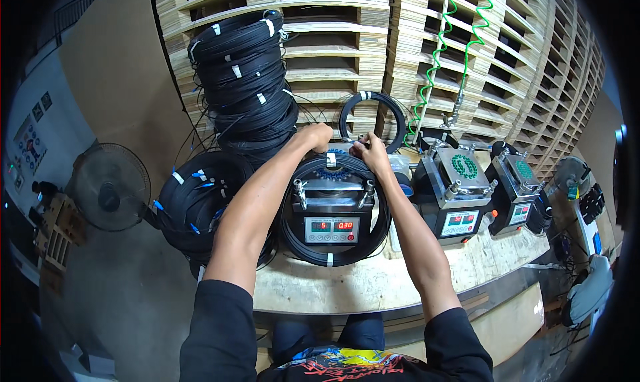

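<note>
The cable coil (353, 257), black and bound with white tape, frames the front of a machine (332, 230) towards the left end of the surface (300, 292). Its lower part hangs in front of the machine, set back from the front edge, while its upper part crosses the machine's top. Whether the coil's bottom rests on the surface, I cannot tell.

Both hands reach over the coil to its far side. The left hand (317, 139) is above the machine's rear with its fingers curled; whether they grip anything is hidden. The right hand (370, 149) is just beside it, fingers drawn together near something small and dark — too small to tell if they are clamped on it.

The step in hand seems to be close work behind the top of the coil. The next move probably calls for clear sight of that spot and a steady pinch, with the coil kept off the panel's buttons.

A tall stack of coils (247, 89) rises near the left back corner, with loose coils (183, 212) with blue ends beside it. A smaller ring (402, 115) stands near the back edge. Towards the right end are two more machines — a middle one (460, 212) and a far one (519, 205).
</note>
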`<action>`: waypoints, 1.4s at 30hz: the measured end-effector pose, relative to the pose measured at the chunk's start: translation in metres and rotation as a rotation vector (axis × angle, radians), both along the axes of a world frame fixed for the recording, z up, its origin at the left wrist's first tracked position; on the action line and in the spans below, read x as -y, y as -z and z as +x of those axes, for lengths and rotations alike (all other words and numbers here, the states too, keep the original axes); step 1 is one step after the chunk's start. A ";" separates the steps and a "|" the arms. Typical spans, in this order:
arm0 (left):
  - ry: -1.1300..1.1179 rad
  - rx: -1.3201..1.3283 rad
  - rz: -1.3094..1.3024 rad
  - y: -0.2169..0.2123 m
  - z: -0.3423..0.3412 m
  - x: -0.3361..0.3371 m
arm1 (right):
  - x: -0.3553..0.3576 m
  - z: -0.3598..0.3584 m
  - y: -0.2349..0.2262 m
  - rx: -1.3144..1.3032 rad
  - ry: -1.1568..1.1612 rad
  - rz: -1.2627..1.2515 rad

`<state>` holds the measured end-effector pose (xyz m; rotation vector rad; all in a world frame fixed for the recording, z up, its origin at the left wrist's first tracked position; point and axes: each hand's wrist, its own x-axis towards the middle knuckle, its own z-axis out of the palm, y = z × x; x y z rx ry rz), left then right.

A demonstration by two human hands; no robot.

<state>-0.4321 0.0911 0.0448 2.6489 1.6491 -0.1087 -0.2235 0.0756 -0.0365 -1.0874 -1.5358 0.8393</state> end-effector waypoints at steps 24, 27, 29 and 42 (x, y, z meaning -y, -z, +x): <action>-0.518 1.611 -0.031 0.054 -0.068 0.129 | 0.086 0.047 -0.017 -0.561 -0.209 -0.162; -0.512 1.436 0.163 0.067 -0.064 0.157 | 0.102 0.050 -0.004 -0.347 -0.130 -0.032; -0.444 1.372 0.276 0.076 -0.057 0.167 | 0.115 0.051 0.002 -0.260 -0.061 -0.012; -0.260 1.082 0.492 0.088 -0.047 0.177 | 0.137 0.035 0.024 0.130 0.305 0.140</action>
